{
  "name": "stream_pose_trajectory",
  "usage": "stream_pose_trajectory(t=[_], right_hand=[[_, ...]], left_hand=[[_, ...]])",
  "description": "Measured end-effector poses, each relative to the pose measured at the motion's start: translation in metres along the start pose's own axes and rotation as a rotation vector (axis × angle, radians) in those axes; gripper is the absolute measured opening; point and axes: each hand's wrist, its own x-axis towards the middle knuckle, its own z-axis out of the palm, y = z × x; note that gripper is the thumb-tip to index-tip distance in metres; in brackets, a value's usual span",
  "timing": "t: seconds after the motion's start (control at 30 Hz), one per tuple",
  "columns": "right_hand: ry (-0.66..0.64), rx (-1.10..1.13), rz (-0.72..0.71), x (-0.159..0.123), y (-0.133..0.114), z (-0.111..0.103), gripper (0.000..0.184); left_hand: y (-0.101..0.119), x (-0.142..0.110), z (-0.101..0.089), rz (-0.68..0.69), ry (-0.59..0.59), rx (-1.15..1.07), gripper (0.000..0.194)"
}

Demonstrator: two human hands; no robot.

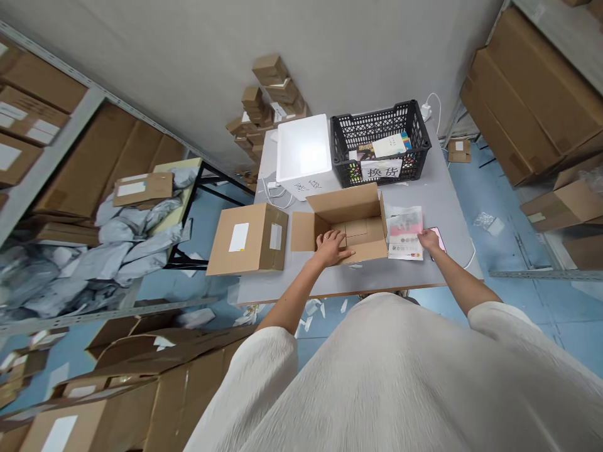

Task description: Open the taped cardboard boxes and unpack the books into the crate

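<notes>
An open cardboard box (362, 231) stands on the table with its flaps folded outward; no contents show inside. My left hand (331, 248) rests over its near left corner, fingers apart and reaching inside, the thumb along the near flap. To the right of the box lies a white and pink printed sheet (406, 233), perhaps a thin bag. Its right edge is pinched by my right hand (428, 240). Partly covered by that hand, a phone with a pink screen (439, 242) lies on the table.
A taped carton (238, 238) stands at the table's left edge. Behind the open box are a white foam box (304, 150) and a black crate (381, 141) holding books. Shelves with cartons and grey parcels (103, 251) line the left; more cartons (532, 107) stand right.
</notes>
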Motion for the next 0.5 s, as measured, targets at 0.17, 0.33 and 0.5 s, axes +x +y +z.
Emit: stream_pose_trajectory(t=[0.17, 0.33, 0.5], right_hand=[[0.049, -0.217, -0.066, -0.01, -0.003, 0.001, 0.043], [-0.082, -0.095, -0.393, -0.025, -0.034, 0.006, 0.055], [-0.283, 0.117, -0.561, -0.041, -0.07, 0.013, 0.062]], left_hand=[[-0.012, -0.002, -0.001, 0.033, 0.036, -0.053, 0.084], [-0.028, -0.012, -0.008, 0.07, 0.108, -0.096, 0.088], [-0.057, -0.029, -0.014, -0.139, 0.298, -0.172, 0.068]])
